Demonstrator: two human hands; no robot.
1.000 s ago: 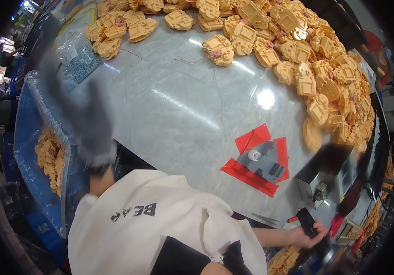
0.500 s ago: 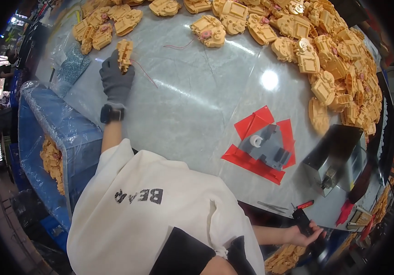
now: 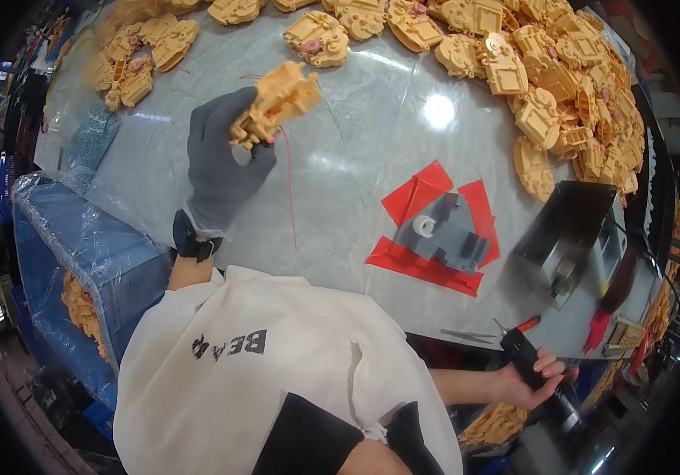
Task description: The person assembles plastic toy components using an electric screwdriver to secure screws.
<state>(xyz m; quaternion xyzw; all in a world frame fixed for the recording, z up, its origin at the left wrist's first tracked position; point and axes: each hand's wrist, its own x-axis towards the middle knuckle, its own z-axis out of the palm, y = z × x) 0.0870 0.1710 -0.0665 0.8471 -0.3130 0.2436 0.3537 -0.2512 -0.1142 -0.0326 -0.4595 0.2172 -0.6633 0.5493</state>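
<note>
My left hand (image 3: pixel 225 158), in a grey glove, pinches a yellow-orange plastic housing (image 3: pixel 286 96) raised over the table's left half. A thin red wire (image 3: pixel 291 190) dangles from the housing. Low on the right, my bare right hand (image 3: pixel 523 385) wraps round a black electric screwdriver (image 3: pixel 523 356), its tip pointing up and left. Between the hands, a dark grey fixture (image 3: pixel 454 237) with a white ring-shaped piece (image 3: pixel 424 227) is fixed to the table by strips of red tape (image 3: pixel 419 194).
A large heap of similar housings (image 3: pixel 545 75) lines the far and right sides. Tweezers (image 3: pixel 468 336) lie at the near edge beside a red-handled tool (image 3: pixel 528 323). A dark metal box (image 3: pixel 565 237) stands at right; a blue plastic-wrapped bin (image 3: pixel 94 245) holds more housings at left.
My left hand has come nearer and to the right, lifting the housing with its wire trailing. My right fingers have closed further round the screwdriver. The whole view has shifted slightly.
</note>
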